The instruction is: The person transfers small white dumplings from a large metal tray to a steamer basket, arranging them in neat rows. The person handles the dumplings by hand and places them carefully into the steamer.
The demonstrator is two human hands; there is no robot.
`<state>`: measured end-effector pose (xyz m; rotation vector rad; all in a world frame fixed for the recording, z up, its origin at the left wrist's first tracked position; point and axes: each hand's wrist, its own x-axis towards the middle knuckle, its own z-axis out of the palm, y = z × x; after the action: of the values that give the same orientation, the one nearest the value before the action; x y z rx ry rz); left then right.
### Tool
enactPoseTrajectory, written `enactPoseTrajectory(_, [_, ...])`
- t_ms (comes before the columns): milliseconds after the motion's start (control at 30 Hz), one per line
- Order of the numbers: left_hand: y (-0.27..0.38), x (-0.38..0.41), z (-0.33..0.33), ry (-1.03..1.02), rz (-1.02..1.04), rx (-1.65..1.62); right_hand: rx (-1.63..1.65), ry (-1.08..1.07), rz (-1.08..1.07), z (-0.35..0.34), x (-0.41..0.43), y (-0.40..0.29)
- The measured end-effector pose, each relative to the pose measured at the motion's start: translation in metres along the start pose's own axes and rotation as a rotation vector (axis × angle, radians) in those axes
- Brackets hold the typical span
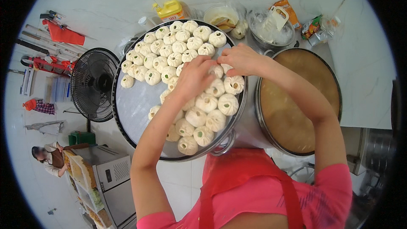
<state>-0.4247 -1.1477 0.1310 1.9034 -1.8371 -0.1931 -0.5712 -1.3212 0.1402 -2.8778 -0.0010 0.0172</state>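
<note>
Many pleated filled buns (179, 46) lie on the mesh liner (136, 111) of a big round metal steamer tray (237, 117) before me. Several have a green or brown bit of filling showing at the top. Over the tray's right half, my left hand (196, 75) has its thumb and fingers around a bun (216, 71), partly covering it. Close beside it at the tray's right edge, my right hand (240, 59) curls its fingers about another bun (226, 67). The buns under my left palm and wrist are hidden.
A wide pot of brown liquid (299, 98) stands right of the tray. Behind are a yellow jug (171, 9), a bowl (221, 15) and a pot with plastic bags (270, 28). At left are a black fan (95, 84) and a person (52, 159) by a counter with food trays (81, 168).
</note>
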Motion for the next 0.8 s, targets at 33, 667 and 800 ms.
enactPoseTrajectory(33, [0.000,0.000,0.000,-0.011,0.000,0.004,0.018,-0.071,0.014,-0.005,0.003,0.001])
enactPoseTrajectory(667, [-0.008,-0.010,-0.011,0.123,0.006,-0.025,-0.047,0.200,0.140,0.014,0.023,0.022])
enactPoseTrajectory(800, [-0.016,-0.010,-0.013,0.157,0.012,-0.003,-0.111,0.303,-0.129,0.020,0.016,0.042])
